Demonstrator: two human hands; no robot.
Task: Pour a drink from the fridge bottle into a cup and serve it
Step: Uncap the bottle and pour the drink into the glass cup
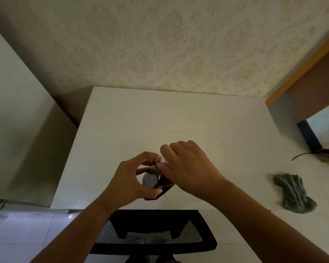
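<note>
A small bottle (156, 182) with dark red-brown drink and a pale label stands near the front edge of the white table (133, 120). My left hand (129, 179) wraps around its body from the left. My right hand (186, 166) is closed over the bottle's top, where a white cap (163, 160) shows between the fingers. Most of the bottle is hidden by both hands. No cup is in view.
A crumpled grey cloth (292, 192) lies on the table at the right. A dark-framed object (311, 137) sits at the far right edge. A black mesh chair back (152, 234) stands below the table's front edge. A pale cabinet (17, 120) flanks the left.
</note>
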